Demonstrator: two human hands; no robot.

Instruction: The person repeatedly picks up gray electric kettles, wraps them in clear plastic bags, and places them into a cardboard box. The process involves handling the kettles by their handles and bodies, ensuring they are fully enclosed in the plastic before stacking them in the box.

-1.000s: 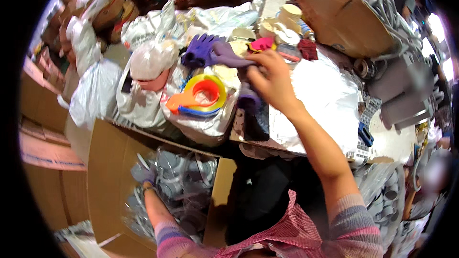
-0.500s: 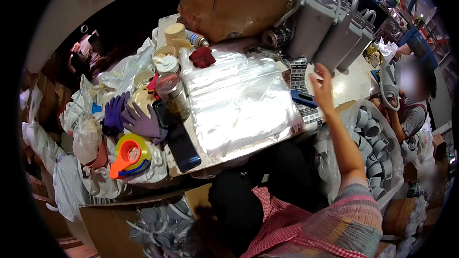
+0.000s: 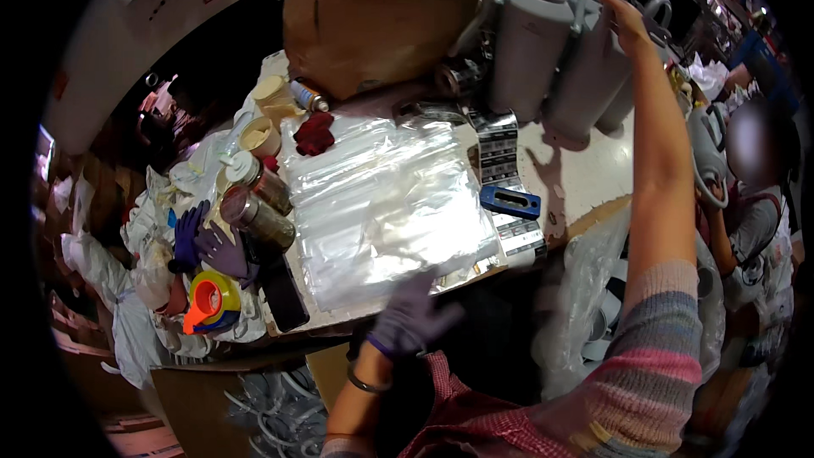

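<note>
My right hand (image 3: 627, 24), bare, reaches up at the far right with its fingers stretched out. It is at the tops of several tall grey canisters (image 3: 530, 51) with looped grey hoses or handles; whether it touches one I cannot tell. My left hand (image 3: 411, 318) wears a purple glove and is slightly blurred. Its fingers are apart, nothing is in them, and it hovers at the table's near edge. Just beyond it lies a stack of clear plastic bags (image 3: 381, 212). A blue cutter-like tool (image 3: 510, 202) rests on a strip of printed labels (image 3: 498, 153).
A cardboard box (image 3: 373, 38) of grey hoses stands at the back. On the left are jars (image 3: 257, 219), a phone (image 3: 284, 295), purple gloves (image 3: 219, 248) and tape rolls (image 3: 222, 293). A plastic bag (image 3: 564, 314) of grey parts is at right. A co-worker (image 3: 750, 203) sits beyond, holding a grey canister.
My right hand has moved up and away from above the labels to the canister tops. My gloved left hand has come into view at the near edge. The whole view has shifted.
</note>
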